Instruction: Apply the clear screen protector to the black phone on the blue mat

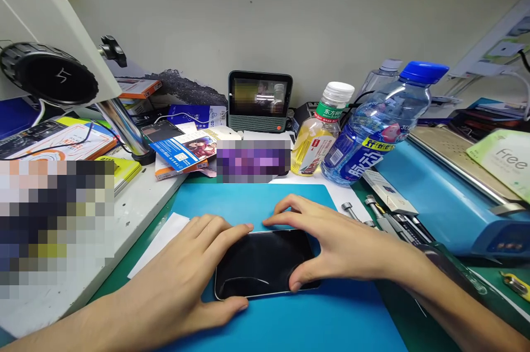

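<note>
A smartphone (265, 264) with a dark, glossy screen lies face up and sideways on a blue work mat (285, 321). My left hand (182, 269) spans its left end, fingers along the far edge and thumb beside the near edge. At the right end, my right hand (343, 241) curves round the phone. Its thumb rests on the near edge of the screen, and its index fingertip is by the far edge. Both hands hold the phone between thumb and fingers.
Behind the mat stand a small display (260, 101), a tea bottle (317, 131) and a blue-capped drink bottle (381, 120). A microscope-like stand (124, 123) rises at the left. Screwdrivers (383, 217) and a blue machine (439, 192) are at the right.
</note>
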Demonstrator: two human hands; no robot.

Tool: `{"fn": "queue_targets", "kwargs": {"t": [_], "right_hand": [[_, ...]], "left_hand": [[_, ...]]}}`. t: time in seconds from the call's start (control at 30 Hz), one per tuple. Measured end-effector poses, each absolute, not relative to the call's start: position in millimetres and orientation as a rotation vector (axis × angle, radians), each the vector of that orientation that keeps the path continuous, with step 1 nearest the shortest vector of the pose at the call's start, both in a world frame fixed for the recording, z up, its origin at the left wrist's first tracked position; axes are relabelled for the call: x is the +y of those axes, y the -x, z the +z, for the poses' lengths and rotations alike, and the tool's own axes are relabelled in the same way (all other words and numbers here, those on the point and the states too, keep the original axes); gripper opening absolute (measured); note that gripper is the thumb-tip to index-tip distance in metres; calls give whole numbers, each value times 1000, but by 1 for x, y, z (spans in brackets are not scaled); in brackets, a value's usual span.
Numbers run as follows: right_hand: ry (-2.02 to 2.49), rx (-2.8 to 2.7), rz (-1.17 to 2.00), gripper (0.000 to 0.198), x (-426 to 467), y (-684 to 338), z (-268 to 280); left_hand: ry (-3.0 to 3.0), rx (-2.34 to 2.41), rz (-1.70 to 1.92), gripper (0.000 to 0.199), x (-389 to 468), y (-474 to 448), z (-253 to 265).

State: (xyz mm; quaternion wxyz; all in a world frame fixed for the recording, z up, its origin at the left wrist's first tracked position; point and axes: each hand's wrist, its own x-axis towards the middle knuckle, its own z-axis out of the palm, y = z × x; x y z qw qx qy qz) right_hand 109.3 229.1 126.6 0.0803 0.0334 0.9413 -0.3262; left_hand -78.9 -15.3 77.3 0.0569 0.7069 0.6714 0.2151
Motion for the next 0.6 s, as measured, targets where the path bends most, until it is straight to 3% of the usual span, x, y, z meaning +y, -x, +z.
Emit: {"fn": "queue_targets", "kwargs": {"t": [0.23, 0.6], "right_hand": [[-160, 2870, -870, 83, 216, -107, 119], [-173, 2653, -1077, 65, 227, -112, 134]], "left_hand": [[-2088, 2026, 649, 88, -15, 80, 74], [-1994, 1972, 644, 81, -18, 82, 80]]}}
